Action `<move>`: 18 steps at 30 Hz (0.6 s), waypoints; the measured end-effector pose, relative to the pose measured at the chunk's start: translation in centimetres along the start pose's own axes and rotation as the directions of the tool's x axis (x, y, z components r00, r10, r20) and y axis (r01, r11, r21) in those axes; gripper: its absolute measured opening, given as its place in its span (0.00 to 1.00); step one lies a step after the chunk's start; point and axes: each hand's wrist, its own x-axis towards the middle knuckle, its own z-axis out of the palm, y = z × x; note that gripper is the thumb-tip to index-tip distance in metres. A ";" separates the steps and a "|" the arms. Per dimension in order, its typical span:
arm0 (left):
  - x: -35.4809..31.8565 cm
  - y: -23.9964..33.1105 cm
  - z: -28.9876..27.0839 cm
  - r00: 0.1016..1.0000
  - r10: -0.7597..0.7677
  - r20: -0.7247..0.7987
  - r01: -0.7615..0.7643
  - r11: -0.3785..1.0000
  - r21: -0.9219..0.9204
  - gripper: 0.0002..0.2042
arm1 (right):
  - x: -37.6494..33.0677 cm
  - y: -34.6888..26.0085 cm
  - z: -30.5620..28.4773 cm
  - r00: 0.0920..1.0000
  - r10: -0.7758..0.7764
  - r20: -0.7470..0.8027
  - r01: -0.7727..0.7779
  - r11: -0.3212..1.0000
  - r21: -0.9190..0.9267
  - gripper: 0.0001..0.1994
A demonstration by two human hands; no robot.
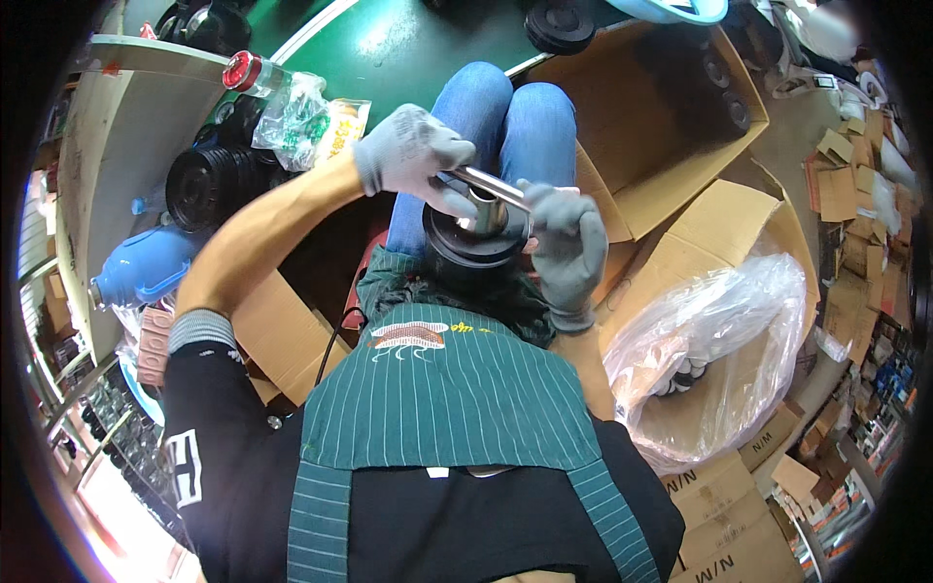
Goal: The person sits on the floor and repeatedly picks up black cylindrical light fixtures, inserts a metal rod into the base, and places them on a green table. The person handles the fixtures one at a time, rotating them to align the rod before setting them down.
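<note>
My left hand (413, 151), in a grey glove, is closed around one end of a shiny metal rod (489, 185), which slants down to my right across the top of a black round part (473, 243). My right hand (567, 248), gloved the same way, wraps around the right side of that black part, fingers curled against its rim, with the thumb up near the rod's lower end. The black part sits in my lap, just below my knees in blue jeans (505, 117), between the two hands and touching both. A silvery cylinder (486, 209) stands up from its centre, right under the rod; I cannot tell whether the rod touches it.

My green striped apron (437, 398) hangs just beneath. To my left lie a stack of black round parts (209, 185), a plastic bottle with a red cap (255, 75), a crumpled clear bag (296, 121) and a blue container (146, 267). To my right stands an open cardboard box (661, 146), and nearer me another box holding a big clear plastic bag (714, 350) with dark pieces inside.
</note>
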 end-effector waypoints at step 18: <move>-4.5 -12.2 4.8 0.214 -0.951 -0.223 0.922 0.272 -0.275 0.27 | -0.3 -4.5 1.0 0.952 0.208 0.226 0.077 0.550 -0.832 0.51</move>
